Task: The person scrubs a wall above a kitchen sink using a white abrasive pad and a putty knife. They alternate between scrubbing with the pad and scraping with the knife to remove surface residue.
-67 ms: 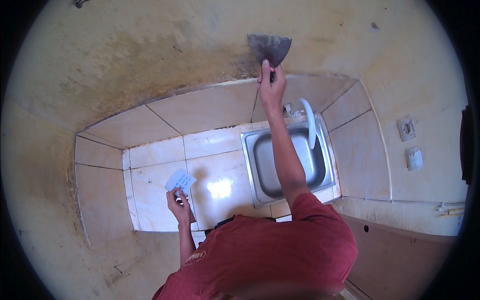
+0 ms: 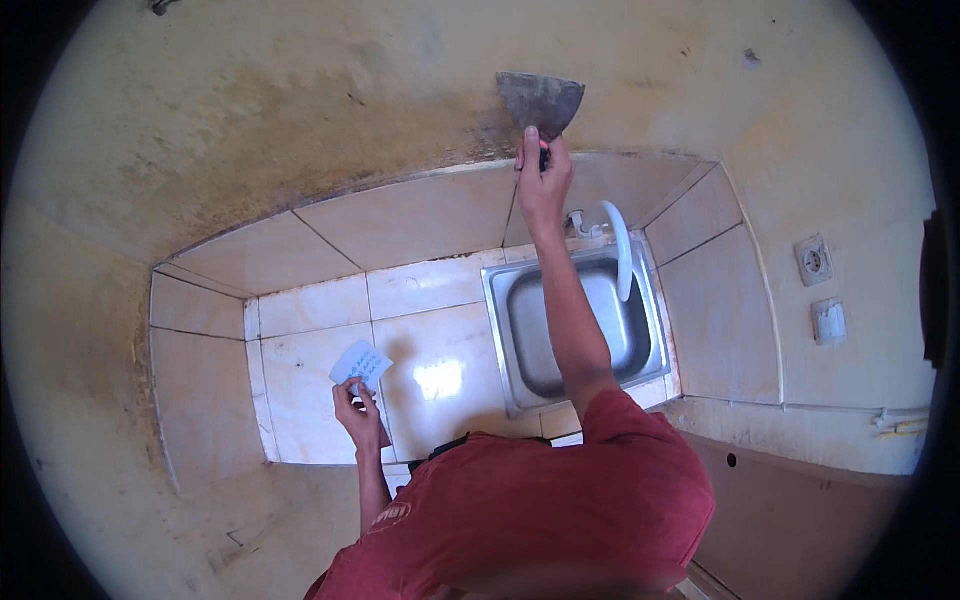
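Note:
My right hand point(image 2: 545, 185) is raised to the wall behind the sink, closed round the handle of a putty knife point(image 2: 543, 100). Its wide, dull grey blade points up and lies against or just in front of the stained wall; contact cannot be made out. Lower down on the left, my left hand point(image 2: 358, 415) pinches a curved piece of sandpaper point(image 2: 362, 364) above the tiled counter. The sandpaper's pale back carries blue printing, and a reddish-brown part shows below the fingers.
A steel sink point(image 2: 530, 340) is set into the tiled counter point(image 2: 430, 345) under my right forearm. A white curved faucet spout point(image 2: 622, 255) rises at its right. Brown stains mark the wall point(image 2: 290, 100) above the tile edge. A socket point(image 2: 814, 260) and a switch point(image 2: 828, 321) sit at right.
The putty knife and my right hand have shifted very slightly downward. My left hand keeps its place with the sandpaper.

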{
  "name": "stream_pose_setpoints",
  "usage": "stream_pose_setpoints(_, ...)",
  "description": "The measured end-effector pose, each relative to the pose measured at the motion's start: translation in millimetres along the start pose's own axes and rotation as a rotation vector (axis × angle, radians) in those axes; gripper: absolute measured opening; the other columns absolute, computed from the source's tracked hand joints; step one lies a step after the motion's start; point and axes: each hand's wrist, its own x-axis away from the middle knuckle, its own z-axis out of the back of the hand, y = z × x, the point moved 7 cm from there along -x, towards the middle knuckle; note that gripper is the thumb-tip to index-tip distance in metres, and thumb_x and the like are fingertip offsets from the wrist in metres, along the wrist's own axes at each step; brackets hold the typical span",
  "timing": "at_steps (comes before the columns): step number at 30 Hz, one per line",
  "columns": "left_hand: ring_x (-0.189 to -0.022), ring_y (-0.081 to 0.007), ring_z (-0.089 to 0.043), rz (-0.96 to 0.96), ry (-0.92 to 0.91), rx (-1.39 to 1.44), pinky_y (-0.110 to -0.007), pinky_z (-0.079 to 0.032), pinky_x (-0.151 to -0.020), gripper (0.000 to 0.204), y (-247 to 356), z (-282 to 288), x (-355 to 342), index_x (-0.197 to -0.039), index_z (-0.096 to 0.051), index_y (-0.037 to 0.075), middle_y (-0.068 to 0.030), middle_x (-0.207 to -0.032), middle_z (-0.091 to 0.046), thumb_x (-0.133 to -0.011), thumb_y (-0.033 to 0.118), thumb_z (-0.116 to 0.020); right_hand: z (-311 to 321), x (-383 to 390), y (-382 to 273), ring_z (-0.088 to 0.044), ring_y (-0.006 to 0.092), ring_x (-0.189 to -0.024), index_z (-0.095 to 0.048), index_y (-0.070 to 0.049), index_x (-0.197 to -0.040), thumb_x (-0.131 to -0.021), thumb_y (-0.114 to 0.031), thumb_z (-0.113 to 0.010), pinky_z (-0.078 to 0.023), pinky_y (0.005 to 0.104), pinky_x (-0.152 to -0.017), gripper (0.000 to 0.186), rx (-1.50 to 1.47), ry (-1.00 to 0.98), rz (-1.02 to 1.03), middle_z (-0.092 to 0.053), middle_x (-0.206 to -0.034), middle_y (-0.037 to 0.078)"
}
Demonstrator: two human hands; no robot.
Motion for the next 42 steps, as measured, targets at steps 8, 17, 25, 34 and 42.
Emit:
stream_pose_setpoints(8, -0.076, -0.0204, -0.064, 0.037, -0.038, -0.005, -0.03, -0.059, -0.056, 0.013, 3.8, -8.9, -3.2, -0.11, -0.064, -0.001, -0.0122, -0.098, -0.057, -0.099, 0.004, -0.06, -5.0, -15.3, -17.7, -0.063, 0.0213, -0.066, -0.067, 0.002, -0.106, -0.104, -0.026, -0.062, -0.048, 0.0375, -0.063, 0.028, 0.131, 0.038, 0.096, -0.069, -0.077, 0.014)
stream_pose_setpoints(17, -0.076, -0.021, -0.063, 0.054, -0.063, -0.027, -0.032, -0.057, -0.056, 0.013, 2.1, -12.5, -3.5, -0.109, -0.065, -0.001, -0.0135, -0.1, -0.058, -0.099, 0.005, -0.06, -5.0, -8.6, -49.6, -0.068, 0.0263, -0.07, -0.066, 0.001, -0.098, -0.103, -0.022, -0.063, -0.049, 0.0398, -0.062, 0.024, 0.312, 0.166, 0.311, -0.069, -0.077, 0.016)
stream_pose_setpoints(25, -0.076, -0.015, -0.067, 0.028, -0.041, -0.058, -0.028, -0.06, -0.056, 0.011, -17.7, -6.4, 6.6, -0.109, -0.062, -0.002, -0.0099, -0.102, -0.062, -0.099, 0.002, -0.06, -3.8, 4.9, -15.2, -0.053, 0.0072, -0.056, -0.056, -0.008, -0.106, -0.108, -0.028, -0.057, -0.043, 0.0256, -0.048, 0.02, -0.083, -0.272, -0.124, -0.059, -0.073, 0.001)
stream_pose_setpoints(34, -0.071, -0.0218, -0.066, 0.029, -0.048, 0.028, -0.031, -0.056, -0.055, 0.012, 12.9, -13.8, -5.5, -0.11, -0.063, -0.001, -0.0137, -0.099, -0.06, -0.1, 0.004, -0.059, -25.5, -4.1, -19.4, -0.052, 0.009, -0.052, -0.046, -0.006, -0.103, -0.107, -0.036, -0.057, -0.037, 0.0286, -0.041, 0.033, 0.235, -0.112, 0.014, -0.056, -0.068, 0.005)
stream_pose_setpoints(42, -0.073, -0.0223, -0.066, 0.019, -0.067, -0.02, -0.033, -0.056, -0.059, 0.011, 10.3, -8.2, 0.6, -0.109, -0.063, -0.001, -0.0145, -0.1, -0.06, -0.1, 0.005, -0.059, -33.7, -20.4, -60.6, -0.069, 0.0467, -0.098, -0.054, 0.003, -0.116, -0.105, -0.038, -0.055, -0.051, 0.0523, -0.085, 0.043, 0.186, -0.145, -0.071, -0.07, -0.098, 0.03)
